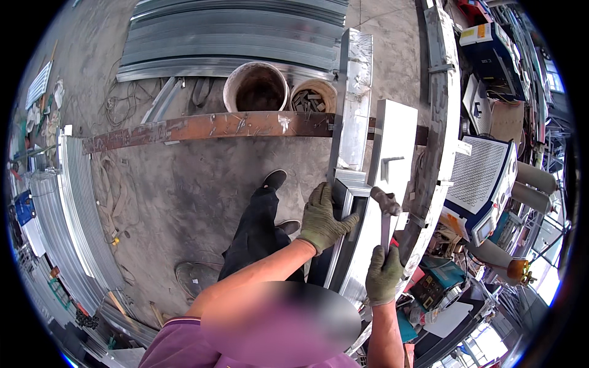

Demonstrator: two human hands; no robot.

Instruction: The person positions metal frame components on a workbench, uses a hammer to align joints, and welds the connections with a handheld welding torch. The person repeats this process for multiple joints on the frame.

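Note:
My right hand, in a grey-green work glove, is closed around the handle of a hammer. The hammer's worn metal head points away from me, over or against a long pale metal bar; whether it touches cannot be made out. My left hand, gloved alike, has its fingers spread and thumb stretched out. It lies at the dark inner side of a metal frame, just left of the hammer. Light metal profiles meet in a corner there. A white rectangular metal tube with a slot extends beyond the hammer.
A rusty beam crosses ahead, with a large bucket and a smaller bucket of metal pieces behind it. Stacked metal profiles lie far and left. White-and-blue machines and gas cylinders stand right.

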